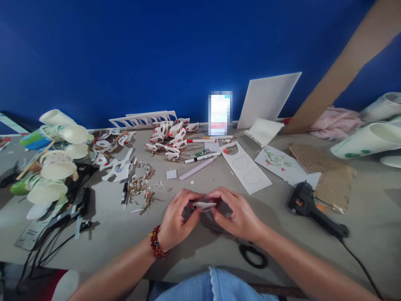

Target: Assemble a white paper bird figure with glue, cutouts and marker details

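Note:
Between my two hands, close above the table, is a small white bird figure point(204, 205) with a bit of red at its left end. My left hand point(180, 215), with red beads at the wrist, pinches that left end. My right hand point(236, 213) has its thumb and fingers closed on the other end. Black-handled scissors point(254, 255) lie under my right forearm, their blades mostly hidden. Farther back, several similar white birds with red tips point(171, 138) are piled up. A white sheet with drawn outlines point(247, 167) lies beyond my right hand.
A black glue gun point(313, 209) with its cord lies at right, near cardboard pieces point(335, 186). Markers point(202, 158) lie mid-table. At left are paper scraps point(142, 188), paper cups point(59, 169) and a power strip point(34, 232). A lit screen point(220, 113) stands against the blue wall.

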`<control>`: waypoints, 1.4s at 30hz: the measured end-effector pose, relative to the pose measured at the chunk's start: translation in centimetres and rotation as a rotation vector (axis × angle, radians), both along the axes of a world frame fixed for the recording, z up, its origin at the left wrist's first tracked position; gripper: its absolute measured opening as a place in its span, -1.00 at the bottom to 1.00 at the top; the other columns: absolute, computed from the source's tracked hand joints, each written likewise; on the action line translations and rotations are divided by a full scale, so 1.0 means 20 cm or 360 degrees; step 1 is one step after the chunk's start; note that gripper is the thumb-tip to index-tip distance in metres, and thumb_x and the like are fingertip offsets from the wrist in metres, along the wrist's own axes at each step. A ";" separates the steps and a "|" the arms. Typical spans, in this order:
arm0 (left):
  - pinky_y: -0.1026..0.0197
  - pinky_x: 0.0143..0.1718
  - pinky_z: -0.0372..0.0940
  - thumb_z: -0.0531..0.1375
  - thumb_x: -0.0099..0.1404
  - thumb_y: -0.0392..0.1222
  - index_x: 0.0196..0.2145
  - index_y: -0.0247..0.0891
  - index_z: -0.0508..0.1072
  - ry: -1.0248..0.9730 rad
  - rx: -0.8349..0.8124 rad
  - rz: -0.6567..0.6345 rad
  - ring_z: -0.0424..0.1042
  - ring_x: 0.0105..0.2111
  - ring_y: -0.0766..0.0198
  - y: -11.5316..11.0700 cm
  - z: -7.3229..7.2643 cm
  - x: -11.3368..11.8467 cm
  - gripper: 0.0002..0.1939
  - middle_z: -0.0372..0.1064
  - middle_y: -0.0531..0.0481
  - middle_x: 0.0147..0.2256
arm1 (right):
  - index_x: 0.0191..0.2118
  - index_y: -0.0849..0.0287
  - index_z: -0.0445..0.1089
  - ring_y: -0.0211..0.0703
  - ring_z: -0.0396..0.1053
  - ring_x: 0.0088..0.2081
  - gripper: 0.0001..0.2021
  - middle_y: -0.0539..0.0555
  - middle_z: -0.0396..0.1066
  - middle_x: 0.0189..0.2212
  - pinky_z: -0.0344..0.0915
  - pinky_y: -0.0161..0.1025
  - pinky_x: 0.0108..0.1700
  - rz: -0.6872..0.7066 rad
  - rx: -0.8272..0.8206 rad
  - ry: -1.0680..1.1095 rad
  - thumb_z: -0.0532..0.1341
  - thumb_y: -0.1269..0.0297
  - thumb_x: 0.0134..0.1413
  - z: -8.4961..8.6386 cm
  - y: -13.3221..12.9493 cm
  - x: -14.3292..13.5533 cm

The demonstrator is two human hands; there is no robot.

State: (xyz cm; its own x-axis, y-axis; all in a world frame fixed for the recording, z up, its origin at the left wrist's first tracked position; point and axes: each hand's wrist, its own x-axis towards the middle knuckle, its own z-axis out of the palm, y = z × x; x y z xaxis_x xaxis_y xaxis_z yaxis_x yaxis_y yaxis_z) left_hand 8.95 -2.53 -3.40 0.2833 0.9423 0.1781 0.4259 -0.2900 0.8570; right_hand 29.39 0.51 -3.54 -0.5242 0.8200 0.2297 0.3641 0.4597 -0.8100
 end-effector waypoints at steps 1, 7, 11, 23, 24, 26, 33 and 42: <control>0.25 -0.16 0.29 0.14 0.29 -0.34 -0.09 -0.20 0.38 -0.0007 -0.0041 0.0002 0.41 -0.19 0.23 0.00 0.00 0.00 -0.77 0.42 -0.05 -0.18 | -0.11 0.12 0.29 -0.15 0.36 -0.29 -0.72 0.04 0.41 -0.30 0.26 -0.24 -0.23 -0.0005 -0.0067 0.0031 0.14 0.45 0.01 0.00 0.00 0.00; 0.26 -0.15 0.29 0.16 0.28 -0.33 -0.08 -0.20 0.42 -0.0166 -0.0326 0.0049 0.41 -0.18 0.23 0.02 0.01 0.00 -0.75 0.46 -0.03 -0.16 | -0.16 0.13 0.33 -0.23 0.33 -0.34 -0.87 0.00 0.38 -0.35 0.27 -0.31 -0.28 -0.0065 -0.0586 0.0330 0.15 0.35 0.15 -0.01 0.00 0.00; 0.29 -0.29 0.28 0.16 0.31 -0.24 -0.09 -0.22 0.43 -0.0334 -0.0560 0.0027 0.39 -0.29 0.26 0.02 0.02 0.00 -0.79 0.46 -0.05 -0.21 | -0.18 0.15 0.33 -0.25 0.30 -0.38 -0.86 -0.01 0.33 -0.38 0.22 -0.34 -0.36 -0.0112 -0.0944 0.0542 0.18 0.26 0.15 -0.03 0.01 0.00; 0.30 -0.32 0.23 0.14 0.32 -0.11 -0.05 -0.28 0.41 -0.0772 -0.0870 -0.0052 0.33 -0.28 0.26 0.04 0.04 -0.02 -0.71 0.39 -0.08 -0.21 | -0.19 0.17 0.35 -0.28 0.25 -0.38 -0.85 -0.03 0.30 -0.40 0.16 -0.36 -0.36 -0.0050 -0.1078 0.0658 0.22 0.31 0.10 -0.04 0.02 -0.01; 0.30 -0.32 0.22 0.16 0.31 -0.10 -0.06 -0.29 0.41 -0.0759 -0.0880 -0.0060 0.33 -0.29 0.26 0.04 0.04 -0.02 -0.70 0.40 -0.08 -0.22 | -0.19 0.17 0.35 -0.28 0.24 -0.38 -0.85 -0.03 0.30 -0.39 0.16 -0.36 -0.37 -0.0047 -0.1080 0.0659 0.22 0.31 0.10 -0.04 0.02 -0.01; 0.30 -0.34 0.21 0.17 0.30 -0.08 -0.07 -0.30 0.42 -0.0753 -0.0898 -0.0065 0.32 -0.32 0.27 0.04 0.05 -0.02 -0.69 0.40 -0.08 -0.24 | -0.19 0.17 0.35 -0.29 0.24 -0.39 -0.85 -0.03 0.30 -0.40 0.16 -0.36 -0.37 -0.0047 -0.1084 0.0663 0.22 0.31 0.09 -0.04 0.02 -0.01; 0.30 -0.32 0.24 0.17 0.32 -0.07 -0.12 -0.29 0.45 -0.0745 -0.0851 0.0014 0.34 -0.32 0.28 0.04 0.02 -0.02 -0.72 0.41 -0.06 -0.25 | -0.19 0.16 0.35 -0.28 0.26 -0.40 -0.83 -0.03 0.30 -0.40 0.18 -0.37 -0.39 -0.0082 -0.1037 0.0622 0.22 0.33 0.05 -0.04 0.02 -0.01; 0.19 -0.13 0.29 0.17 0.27 -0.26 -0.03 -0.21 0.39 -0.0389 -0.0391 -0.0115 0.38 -0.13 0.17 0.03 0.03 -0.02 -0.70 0.38 -0.13 -0.10 | -0.18 0.16 0.34 -0.25 0.31 -0.36 -0.83 -0.01 0.34 -0.39 0.27 -0.33 -0.31 -0.0079 -0.0841 0.0467 0.18 0.37 0.05 -0.02 0.03 0.00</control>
State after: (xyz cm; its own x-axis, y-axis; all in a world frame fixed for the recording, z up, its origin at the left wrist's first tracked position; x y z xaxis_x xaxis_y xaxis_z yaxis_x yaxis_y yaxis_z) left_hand 8.58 -1.98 -2.85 0.3280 0.9445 0.0193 0.1857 -0.0845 0.9790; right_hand 29.32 1.03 -4.01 -0.4588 0.8844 -0.0862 0.1019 -0.0440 -0.9938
